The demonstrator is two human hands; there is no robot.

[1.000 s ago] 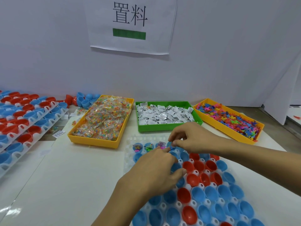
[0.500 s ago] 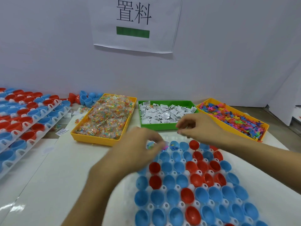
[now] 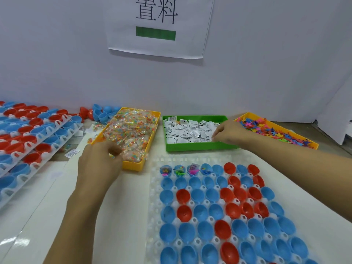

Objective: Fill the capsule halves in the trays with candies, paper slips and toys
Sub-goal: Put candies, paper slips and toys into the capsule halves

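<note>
Left hand curls over candies, grip unclear — right hand pinches paper slips; take just one each.

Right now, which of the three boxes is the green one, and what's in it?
The middle box is green; it holds white paper slips. The boxes either side, with candy bags and toys, are both yellow.
</note>
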